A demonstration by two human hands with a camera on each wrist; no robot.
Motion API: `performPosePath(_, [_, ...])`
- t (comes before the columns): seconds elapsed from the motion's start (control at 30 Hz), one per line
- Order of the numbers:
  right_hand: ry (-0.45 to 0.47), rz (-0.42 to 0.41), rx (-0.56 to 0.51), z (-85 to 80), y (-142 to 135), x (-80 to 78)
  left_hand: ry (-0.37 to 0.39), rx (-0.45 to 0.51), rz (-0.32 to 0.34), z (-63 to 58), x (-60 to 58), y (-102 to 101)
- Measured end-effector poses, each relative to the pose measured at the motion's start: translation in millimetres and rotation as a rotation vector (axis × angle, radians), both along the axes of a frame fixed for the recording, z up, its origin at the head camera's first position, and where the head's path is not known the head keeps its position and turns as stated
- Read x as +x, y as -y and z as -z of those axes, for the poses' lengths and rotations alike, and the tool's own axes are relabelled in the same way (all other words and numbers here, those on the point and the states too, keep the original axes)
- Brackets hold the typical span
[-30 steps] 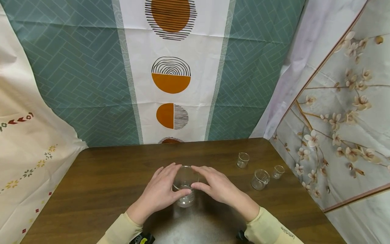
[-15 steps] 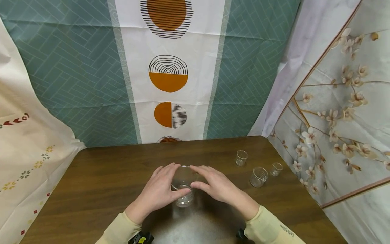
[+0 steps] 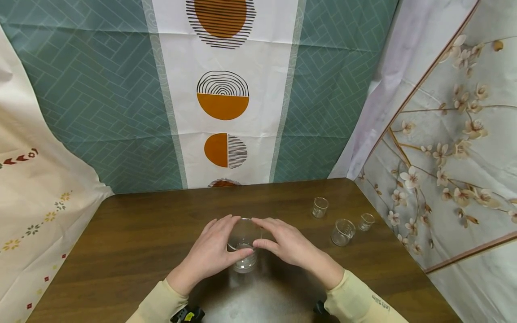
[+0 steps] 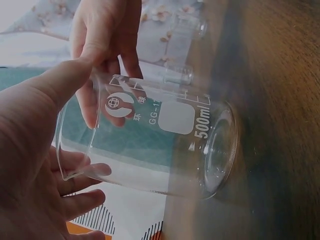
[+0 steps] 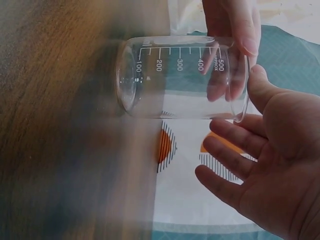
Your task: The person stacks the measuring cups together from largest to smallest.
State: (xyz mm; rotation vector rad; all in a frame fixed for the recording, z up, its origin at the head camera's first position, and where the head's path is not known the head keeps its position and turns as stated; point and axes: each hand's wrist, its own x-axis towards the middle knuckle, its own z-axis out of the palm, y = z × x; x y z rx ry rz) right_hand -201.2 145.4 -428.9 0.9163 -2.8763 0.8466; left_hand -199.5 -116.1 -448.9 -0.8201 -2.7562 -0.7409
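Note:
A large clear glass beaker [image 3: 244, 258], marked 500ml in the left wrist view, stands upright on the brown wooden table [image 3: 161, 233] between the hands. My left hand [image 3: 214, 251] holds its upper rim from the left, thumb on the near side and fingers around the far side. From the right, my right hand [image 3: 288, 244] grips the same rim with thumb and fingers. The right wrist view shows the scale on the beaker [image 5: 180, 75], with several fingers of the right hand [image 5: 270, 135] spread beside the mouth. No contents are visible inside the beaker.
Three smaller glass beakers stand at the back right: one small beaker [image 3: 320, 207], a medium beaker [image 3: 343, 233] and another small beaker [image 3: 366, 222]. A patterned curtain [image 3: 121, 112] hangs behind the table, and a floral cloth [image 3: 456, 179] hangs at the right.
The head view has shifted slightly. Both hands keep the same hold on the large beaker, and the smaller beakers stay in their places.

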Motion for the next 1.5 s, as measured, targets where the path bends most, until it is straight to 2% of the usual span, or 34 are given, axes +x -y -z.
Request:
performPosePath(0.23, [0.011, 0.008, 0.023, -1.4, -2, 1.1, -0.018, 0.004, 0.001, 0.3, -0.7, 0])
performPosePath(0.43, [-0.015, 0.008, 0.029, -1.0, -4, 2.2, -0.036, 0.018, 0.004, 1.4, -0.3, 0])
performPosePath(0.83, [-0.082, 0.085, 0.048, -1.6, -15, 3.2, -0.076, 0.036, 0.01, 2.2, -1.1, -1])
performPosePath(1.27, [-0.144, 0.129, 0.108, 1.8, -38, 5.1, -0.041, 0.029, 0.002, 4.6, 0.4, -1])
performPosePath(1.5, [-0.228, 0.149, 0.115, 1.8, -50, 3.6, -0.029, 0.026, -0.003, 4.7, 0.2, 0])
